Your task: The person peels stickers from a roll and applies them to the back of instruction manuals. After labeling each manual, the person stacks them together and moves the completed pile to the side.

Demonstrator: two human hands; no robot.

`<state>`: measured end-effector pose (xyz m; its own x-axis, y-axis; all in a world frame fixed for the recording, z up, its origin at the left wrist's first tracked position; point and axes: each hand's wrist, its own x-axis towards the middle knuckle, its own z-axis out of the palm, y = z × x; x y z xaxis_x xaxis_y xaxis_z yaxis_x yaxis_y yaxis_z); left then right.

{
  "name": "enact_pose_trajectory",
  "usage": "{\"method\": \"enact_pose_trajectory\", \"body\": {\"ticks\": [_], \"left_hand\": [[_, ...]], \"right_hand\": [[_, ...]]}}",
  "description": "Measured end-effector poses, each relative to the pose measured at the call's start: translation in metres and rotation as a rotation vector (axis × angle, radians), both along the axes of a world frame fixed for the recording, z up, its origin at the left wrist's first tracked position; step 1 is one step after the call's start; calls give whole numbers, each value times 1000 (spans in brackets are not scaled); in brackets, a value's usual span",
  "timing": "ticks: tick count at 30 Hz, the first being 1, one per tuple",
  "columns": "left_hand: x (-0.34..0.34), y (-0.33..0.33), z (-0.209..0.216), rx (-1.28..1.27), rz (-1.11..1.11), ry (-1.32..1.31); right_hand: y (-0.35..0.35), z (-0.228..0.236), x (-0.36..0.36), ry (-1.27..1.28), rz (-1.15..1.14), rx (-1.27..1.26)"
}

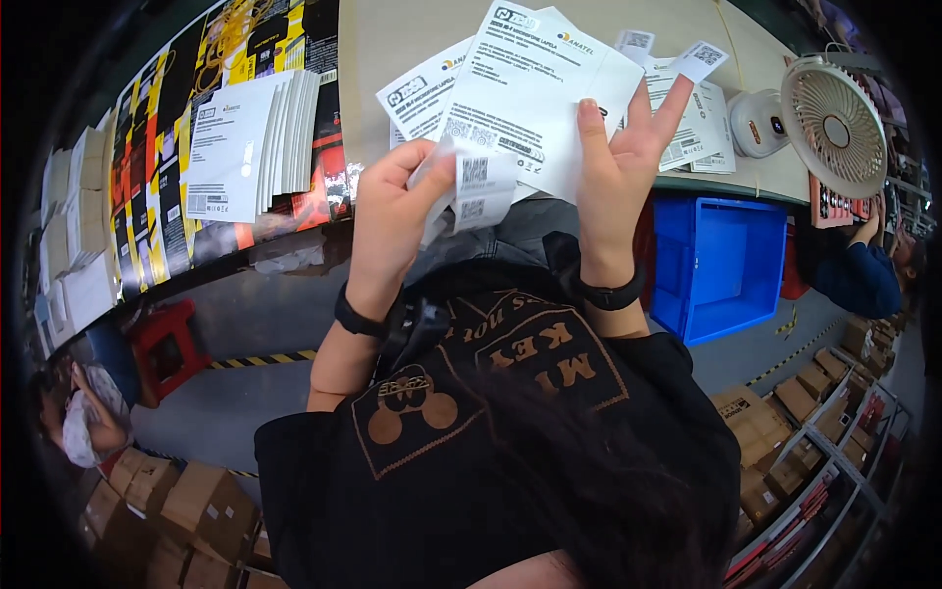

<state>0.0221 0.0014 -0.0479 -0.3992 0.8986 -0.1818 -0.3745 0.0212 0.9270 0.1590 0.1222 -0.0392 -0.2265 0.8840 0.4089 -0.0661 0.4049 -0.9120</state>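
Note:
My left hand (397,191) is closed on a curled strip of white labels (486,191) printed with square codes. Its thumb presses near the lower edge of a flat white printed package (535,83). My right hand (620,162) steadies that package at its right side, thumb on the printed face. Two of its fingers are spread, and a small white sticker (700,61) clings to one fingertip. A second sticker (635,44) shows by the other finger. Behind lies another white package (417,98), partly covered. More printed white packages (692,133) lie right of my right hand.
A row of white packages (231,152) leans on yellow, black and red printed sheets (157,211) at left. A white fan (834,128) stands on the table's right. Below are a blue crate (721,265), a red stool (167,348) and cardboard boxes (211,506). Other people sit at both sides.

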Motion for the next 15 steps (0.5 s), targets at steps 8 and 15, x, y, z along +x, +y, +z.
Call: {"method": "enact_pose_trajectory", "body": {"ticks": [8, 15], "left_hand": [[-28, -2, -3, -224, -102, 474], [-15, -13, 7, -42, 61, 1185]], "right_hand": [[28, 14, 30, 103, -56, -121], [53, 12, 62, -33, -85, -147]]}}
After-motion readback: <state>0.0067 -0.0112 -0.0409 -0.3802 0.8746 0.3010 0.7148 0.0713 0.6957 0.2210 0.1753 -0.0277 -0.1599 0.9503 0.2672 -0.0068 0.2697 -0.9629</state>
